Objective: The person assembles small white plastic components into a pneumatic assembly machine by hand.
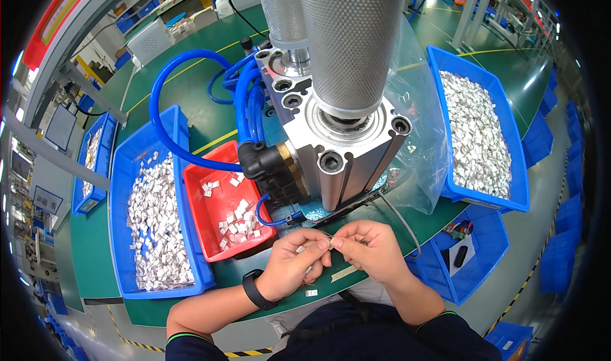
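Observation:
My left hand (pixel 294 264), with a black band on its wrist, and my right hand (pixel 374 251) meet at the front edge of the green table. Both pinch a small white block-shaped part with thin wire leads (pixel 331 242), mostly covered by the fingertips. Something white also shows between the fingers of my left hand. One more white part (pixel 311 293) lies on the table just below that hand. Directly beyond my hands stands a metal pneumatic press (pixel 344 141) with black fittings and blue air hoses (pixel 167 100).
Left of the press sit a red bin (pixel 203 224) with some white parts and a blue bin (pixel 119 234) full of them. Another full blue bin (pixel 519 170) stands at the right. Below it, a lower blue bin (pixel 487 259) holds a black object. Clear plastic sheeting (pixel 417 138) hangs beside the press.

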The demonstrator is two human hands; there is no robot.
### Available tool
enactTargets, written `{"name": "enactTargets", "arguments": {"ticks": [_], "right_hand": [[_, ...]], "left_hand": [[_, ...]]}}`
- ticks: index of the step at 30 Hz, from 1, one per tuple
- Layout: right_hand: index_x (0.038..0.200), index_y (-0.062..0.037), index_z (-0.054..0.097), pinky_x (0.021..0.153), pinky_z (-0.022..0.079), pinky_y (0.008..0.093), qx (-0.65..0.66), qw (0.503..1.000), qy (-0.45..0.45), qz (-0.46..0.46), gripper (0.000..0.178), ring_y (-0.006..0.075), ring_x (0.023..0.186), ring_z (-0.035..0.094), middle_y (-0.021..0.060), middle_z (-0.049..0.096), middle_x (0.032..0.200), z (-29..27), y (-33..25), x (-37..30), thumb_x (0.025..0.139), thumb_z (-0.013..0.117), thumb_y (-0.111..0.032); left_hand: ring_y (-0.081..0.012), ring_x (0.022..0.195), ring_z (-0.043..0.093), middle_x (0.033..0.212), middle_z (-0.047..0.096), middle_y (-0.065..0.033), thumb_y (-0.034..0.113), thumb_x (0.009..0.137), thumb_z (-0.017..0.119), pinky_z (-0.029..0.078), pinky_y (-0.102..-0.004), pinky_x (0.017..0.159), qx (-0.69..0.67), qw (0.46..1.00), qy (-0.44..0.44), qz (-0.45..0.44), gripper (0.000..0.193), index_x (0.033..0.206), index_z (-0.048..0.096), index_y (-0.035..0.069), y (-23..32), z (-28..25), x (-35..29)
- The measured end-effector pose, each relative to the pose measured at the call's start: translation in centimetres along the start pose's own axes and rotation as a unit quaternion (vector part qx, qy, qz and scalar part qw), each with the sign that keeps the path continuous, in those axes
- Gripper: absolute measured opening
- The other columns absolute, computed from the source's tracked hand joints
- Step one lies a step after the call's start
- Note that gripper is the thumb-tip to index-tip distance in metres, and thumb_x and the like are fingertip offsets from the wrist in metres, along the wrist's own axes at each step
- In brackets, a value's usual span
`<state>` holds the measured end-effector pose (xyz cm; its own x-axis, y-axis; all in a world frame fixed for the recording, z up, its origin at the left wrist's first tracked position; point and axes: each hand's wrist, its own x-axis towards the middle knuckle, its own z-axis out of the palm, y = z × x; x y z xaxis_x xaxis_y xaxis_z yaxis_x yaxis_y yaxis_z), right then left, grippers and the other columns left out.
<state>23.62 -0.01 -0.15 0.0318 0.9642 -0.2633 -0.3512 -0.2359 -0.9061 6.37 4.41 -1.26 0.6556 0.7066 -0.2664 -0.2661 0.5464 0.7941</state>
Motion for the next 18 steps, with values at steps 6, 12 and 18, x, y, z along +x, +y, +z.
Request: {"name": "enactTargets", "arguments": {"ticks": [6,12,18], "right_hand": [[0.084,0.0006,0.062,0.04,0.029,0.0172,-0.021,1.0,-0.019,0.004,0.01,0.0019,0.046,0.043,0.0012,0.056,0.06,0.1,-0.2,-0.3,0.084,0.065,-0.009],[0.086,0.0011,0.063,0.049,0.035,0.0173,-0.025,0.997,-0.077,-0.001,0.011,0.0018,0.055,0.047,-0.0001,0.058,0.066,-0.3,-0.4,-0.6,0.084,0.065,-0.009],[0.087,0.0016,0.063,0.05,0.036,0.0169,0.003,0.998,-0.06,0.037,0.013,0.0016,0.058,0.049,0.0,0.059,0.069,-0.9,-0.5,-0.6,0.084,0.066,-0.011]], "left_hand": [[-0.0061,0.043,0.041,0.071,0.058,-0.0075,0.013,0.094,0.052,0.03,-0.0217,0.039,0.006,1.0,0.009,0.007,0.017,0.104,0.056,0.0,0.0,-0.1,-0.1],[-0.007,0.044,0.042,0.071,0.057,-0.007,0.016,0.093,0.054,0.032,-0.0222,0.04,0.026,0.999,0.021,-0.009,0.021,0.106,0.057,0.0,-0.1,-0.2,-0.2],[-0.0072,0.044,0.041,0.07,0.056,-0.0072,0.015,0.094,0.052,0.031,-0.022,0.04,0.002,1.0,0.018,0.004,0.02,0.108,0.055,-0.001,0.2,0.2,-0.1]]}}
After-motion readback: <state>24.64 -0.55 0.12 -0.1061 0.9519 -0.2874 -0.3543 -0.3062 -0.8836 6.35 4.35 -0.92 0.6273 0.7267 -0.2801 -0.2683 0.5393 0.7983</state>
